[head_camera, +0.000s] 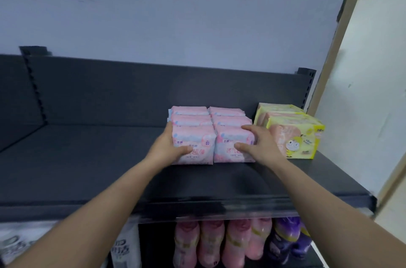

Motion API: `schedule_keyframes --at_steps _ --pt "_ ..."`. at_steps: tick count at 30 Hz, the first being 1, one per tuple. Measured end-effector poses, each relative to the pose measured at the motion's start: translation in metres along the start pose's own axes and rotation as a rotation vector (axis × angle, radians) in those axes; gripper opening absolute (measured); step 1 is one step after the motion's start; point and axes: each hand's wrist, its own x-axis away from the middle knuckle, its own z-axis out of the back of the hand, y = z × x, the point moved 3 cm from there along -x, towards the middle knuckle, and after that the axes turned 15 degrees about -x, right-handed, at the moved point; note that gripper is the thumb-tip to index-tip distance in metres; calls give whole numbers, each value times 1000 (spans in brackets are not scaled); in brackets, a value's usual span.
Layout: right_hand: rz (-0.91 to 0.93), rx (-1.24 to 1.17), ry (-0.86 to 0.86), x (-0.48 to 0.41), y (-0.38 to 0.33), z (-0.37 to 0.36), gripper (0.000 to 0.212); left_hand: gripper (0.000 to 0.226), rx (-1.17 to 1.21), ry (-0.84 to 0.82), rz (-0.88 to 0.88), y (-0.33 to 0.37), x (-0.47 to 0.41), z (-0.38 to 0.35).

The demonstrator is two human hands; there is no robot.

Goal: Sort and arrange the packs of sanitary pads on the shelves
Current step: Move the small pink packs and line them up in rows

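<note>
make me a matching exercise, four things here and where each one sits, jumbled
1 pink plastic pad packs
2 yellow plastic packs with a cartoon face
3 pink plastic bottles
4 purple plastic bottles

a dark metal shelf, right end
b below that shelf, rightmost
c between left hand and right hand
d below that shelf, centre

Pairs: 1-c, 2-a, 3-d, 4-b

The dark shelf (87, 158) lies open to the left of the pink packs (211, 133) and along its front edge. On the right, yellow packs (294, 131) stand just beside them (only a thin gap between), and the back panel (131, 92) rises behind.
</note>
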Motion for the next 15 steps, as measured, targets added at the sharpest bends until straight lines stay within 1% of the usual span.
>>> schedule_keyframes --at_steps 4,6,7,9,11,13,15 --pt "-15 39 -31 0 2 -1 63 94 -29 10 17 5 2 -4" --pt "-26 105 -30 2 0 -2 63 86 -80 32 25 9 4 -3" --pt "-16 177 -22 3 -2 -2 63 82 -110 50 33 10 4 -2" --pt "41 358 -9 7 -10 -3 63 77 -168 86 39 12 6 0" --pt "123 466 -16 11 -22 -6 65 73 -237 92 48 14 11 2" --pt "202 494 -51 17 -36 -12 65 65 -317 91 53 17 17 7" --pt "288 458 -61 23 -49 -20 61 59 -409 104 63 19 25 14"
